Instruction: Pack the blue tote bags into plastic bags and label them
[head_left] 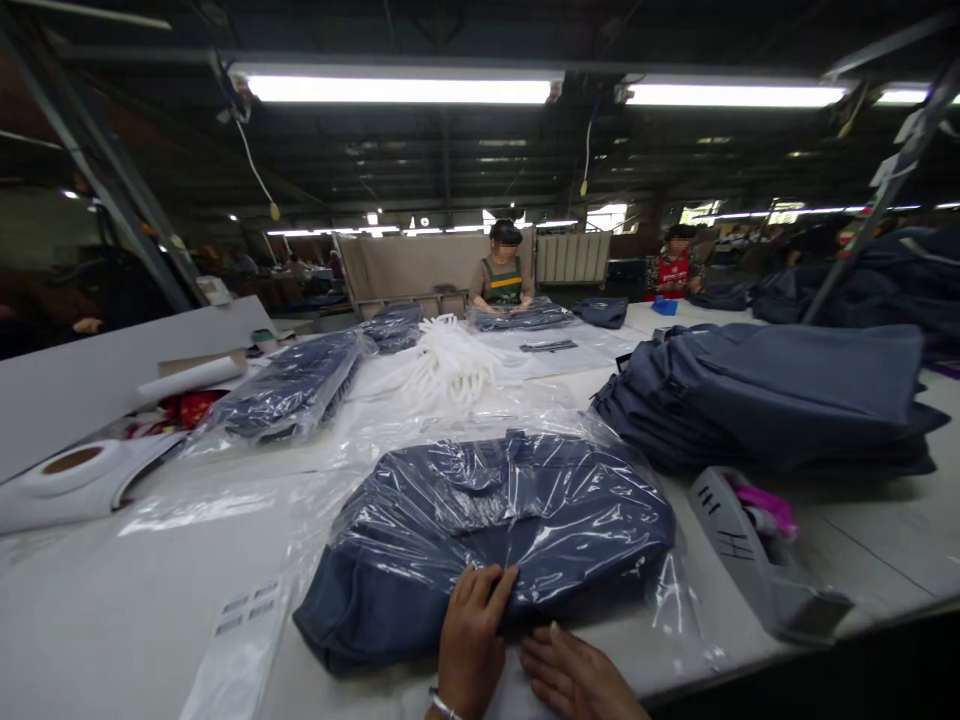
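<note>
Plastic crinkles over the folded navy garment (495,530), which lies in its clear bag (390,450) at the near edge of the white table (112,620), right in front of us. Our left hand (471,640) lies flat and open on the garment's near edge, fingers spread, pressing the film down; our right hand (574,675) rests open just beside it on the table, fingertips at the bag's mouth, gripping nothing as far as we can tell. To do this well we judge it best to keep the left palm firm so the fold holds, and to smooth the loose film evenly without trapping air.

Right of the garment sits a grey tape dispenser (757,560), close enough to snag the film. Beyond it rises a stack of unbagged navy garments (772,400). Left of the garment lie a label sheet (240,640) and a tape roll (71,462); behind it, bagged garments (289,390) and white hangers (450,365). Two people (504,270) work at the far end.
</note>
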